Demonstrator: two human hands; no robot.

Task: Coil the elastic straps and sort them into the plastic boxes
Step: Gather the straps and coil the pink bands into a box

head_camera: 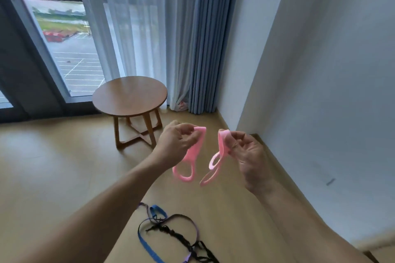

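I hold a pink elastic strap (192,156) in the air in front of me. My left hand (176,142) pinches one folded end of it, and a loop hangs below. My right hand (250,153) pinches the other end (222,149), from which two more loops dangle. On the wooden floor below lie several tangled straps (171,235): a blue one, a purple one and a black lacy one. No plastic box is in view.
A small round wooden table (129,96) stands on the floor ahead near the window. Blue and white curtains (192,49) hang in the corner. A white wall (320,70) runs along the right.
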